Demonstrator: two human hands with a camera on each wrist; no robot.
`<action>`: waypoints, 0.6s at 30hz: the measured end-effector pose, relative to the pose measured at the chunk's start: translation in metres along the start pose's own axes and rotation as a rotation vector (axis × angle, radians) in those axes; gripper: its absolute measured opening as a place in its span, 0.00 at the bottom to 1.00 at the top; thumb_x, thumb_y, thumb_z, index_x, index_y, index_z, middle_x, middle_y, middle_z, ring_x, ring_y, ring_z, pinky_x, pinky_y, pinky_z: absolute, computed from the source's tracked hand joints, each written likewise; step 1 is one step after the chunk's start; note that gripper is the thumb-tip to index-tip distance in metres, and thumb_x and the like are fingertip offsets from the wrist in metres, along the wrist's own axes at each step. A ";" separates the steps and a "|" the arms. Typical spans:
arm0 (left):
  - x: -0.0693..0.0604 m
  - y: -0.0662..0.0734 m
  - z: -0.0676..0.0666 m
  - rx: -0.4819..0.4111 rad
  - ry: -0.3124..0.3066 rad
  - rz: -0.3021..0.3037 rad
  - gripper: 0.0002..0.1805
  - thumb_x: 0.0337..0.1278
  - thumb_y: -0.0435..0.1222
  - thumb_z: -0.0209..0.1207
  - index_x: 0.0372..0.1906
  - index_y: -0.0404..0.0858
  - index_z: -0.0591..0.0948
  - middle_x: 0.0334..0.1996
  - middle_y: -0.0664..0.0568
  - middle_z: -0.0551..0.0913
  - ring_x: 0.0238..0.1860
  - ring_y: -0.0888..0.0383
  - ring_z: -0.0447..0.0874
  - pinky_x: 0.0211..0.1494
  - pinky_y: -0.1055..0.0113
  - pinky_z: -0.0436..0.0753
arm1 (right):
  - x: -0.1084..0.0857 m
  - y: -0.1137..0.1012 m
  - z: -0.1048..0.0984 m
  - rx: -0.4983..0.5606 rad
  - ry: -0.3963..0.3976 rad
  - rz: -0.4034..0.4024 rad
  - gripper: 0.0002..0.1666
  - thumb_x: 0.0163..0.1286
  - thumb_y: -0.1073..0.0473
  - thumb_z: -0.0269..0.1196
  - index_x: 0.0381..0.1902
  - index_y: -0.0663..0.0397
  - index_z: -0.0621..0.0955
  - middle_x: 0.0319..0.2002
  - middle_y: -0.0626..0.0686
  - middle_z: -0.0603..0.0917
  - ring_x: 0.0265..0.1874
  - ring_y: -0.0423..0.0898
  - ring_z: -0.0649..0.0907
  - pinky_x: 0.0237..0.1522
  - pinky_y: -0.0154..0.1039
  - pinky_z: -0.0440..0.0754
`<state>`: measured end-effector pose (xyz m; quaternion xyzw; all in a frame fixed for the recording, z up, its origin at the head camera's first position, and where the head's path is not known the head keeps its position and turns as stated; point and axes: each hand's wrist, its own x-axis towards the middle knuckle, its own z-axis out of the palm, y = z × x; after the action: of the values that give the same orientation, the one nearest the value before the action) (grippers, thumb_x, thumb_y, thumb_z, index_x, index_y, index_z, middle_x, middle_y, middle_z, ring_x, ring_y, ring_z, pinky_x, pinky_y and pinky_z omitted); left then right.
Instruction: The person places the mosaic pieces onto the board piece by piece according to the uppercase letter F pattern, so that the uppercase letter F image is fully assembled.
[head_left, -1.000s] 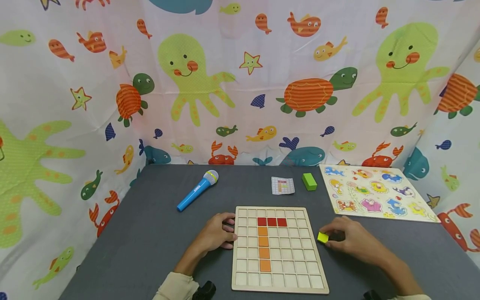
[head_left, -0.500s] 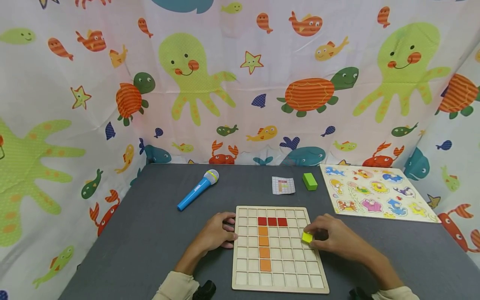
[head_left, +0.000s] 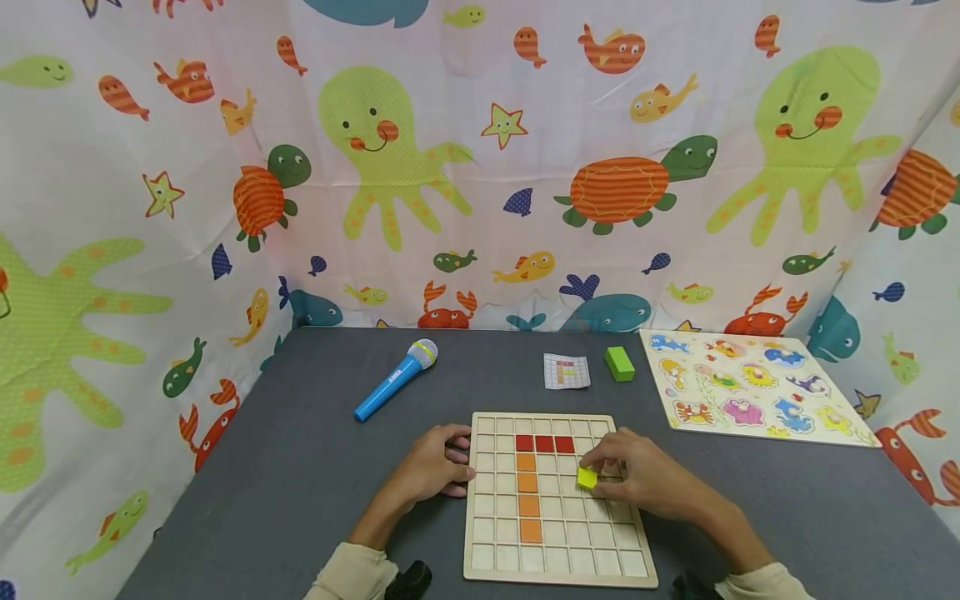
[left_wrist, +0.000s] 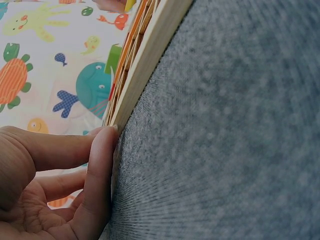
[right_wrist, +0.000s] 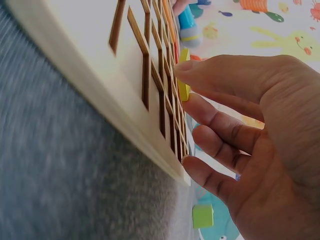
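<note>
A yellow square block (head_left: pixel 587 477) is pinched between the thumb and fingertips of my right hand (head_left: pixel 637 475), over the right-middle part of a wooden grid board (head_left: pixel 555 582). In the right wrist view the block (right_wrist: pixel 184 75) appears at the thumb tip, close above the grid. The remaining fingers there are loosely bent. My left hand (head_left: pixel 433 465) touches the board's left edge; in the left wrist view its thumb and a fingertip rest against the wooden side. Three red squares (head_left: pixel 544 443) form a row in the grid, with several orange squares (head_left: pixel 529 505) in a column below them.
Behind the board lie a blue toy microphone (head_left: pixel 395 382), a small paper card with a grid pattern (head_left: pixel 566 372) and a green block (head_left: pixel 619 364). A sea-animal puzzle board (head_left: pixel 750 425) is at the back right. A patterned curtain (head_left: pixel 480 242) surrounds the dark table (head_left: pixel 300 500).
My right hand has carried the yellow block leftward, from beside the board's right edge to over the grid. The left hand and the board have stayed in place.
</note>
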<state>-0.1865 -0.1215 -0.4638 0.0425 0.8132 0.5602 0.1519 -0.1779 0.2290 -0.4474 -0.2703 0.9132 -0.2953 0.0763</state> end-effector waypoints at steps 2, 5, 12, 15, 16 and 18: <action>0.000 0.000 0.000 -0.001 0.001 -0.002 0.37 0.58 0.23 0.72 0.73 0.32 0.74 0.58 0.42 0.77 0.50 0.51 0.82 0.34 0.60 0.93 | 0.002 -0.002 0.002 0.004 -0.008 -0.001 0.16 0.67 0.51 0.76 0.51 0.42 0.90 0.44 0.36 0.85 0.45 0.39 0.77 0.45 0.37 0.81; 0.000 0.000 0.000 -0.002 0.002 -0.003 0.37 0.57 0.23 0.72 0.73 0.32 0.74 0.58 0.42 0.77 0.50 0.51 0.82 0.34 0.60 0.93 | 0.005 -0.004 0.004 0.006 -0.016 -0.003 0.15 0.68 0.50 0.75 0.52 0.40 0.90 0.46 0.36 0.85 0.48 0.40 0.78 0.50 0.40 0.82; 0.000 -0.001 0.000 -0.001 0.002 0.002 0.37 0.57 0.23 0.72 0.72 0.32 0.74 0.57 0.42 0.77 0.50 0.52 0.82 0.34 0.60 0.93 | 0.012 -0.009 0.008 0.000 -0.025 -0.020 0.14 0.68 0.50 0.75 0.51 0.38 0.90 0.47 0.35 0.85 0.51 0.41 0.79 0.53 0.44 0.82; 0.000 -0.001 0.000 -0.001 0.000 0.005 0.37 0.57 0.23 0.72 0.72 0.32 0.74 0.57 0.42 0.77 0.50 0.52 0.82 0.34 0.60 0.93 | 0.015 -0.012 0.010 -0.016 -0.023 -0.044 0.14 0.67 0.50 0.75 0.50 0.39 0.90 0.46 0.36 0.86 0.50 0.40 0.79 0.53 0.44 0.83; 0.000 -0.001 0.000 -0.001 0.000 0.006 0.37 0.57 0.23 0.72 0.72 0.32 0.74 0.57 0.42 0.77 0.50 0.52 0.82 0.33 0.60 0.93 | 0.016 -0.013 0.010 -0.018 -0.024 -0.051 0.14 0.67 0.50 0.75 0.50 0.40 0.90 0.46 0.36 0.86 0.50 0.40 0.79 0.53 0.43 0.83; 0.000 -0.001 0.000 0.000 -0.001 0.007 0.37 0.57 0.23 0.72 0.73 0.32 0.74 0.57 0.42 0.77 0.50 0.52 0.82 0.33 0.60 0.93 | 0.019 -0.015 0.012 -0.020 -0.026 -0.062 0.14 0.67 0.51 0.76 0.50 0.40 0.90 0.46 0.36 0.86 0.49 0.39 0.79 0.53 0.43 0.83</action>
<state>-0.1866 -0.1219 -0.4647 0.0456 0.8129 0.5609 0.1504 -0.1832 0.2028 -0.4478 -0.3032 0.9061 -0.2850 0.0762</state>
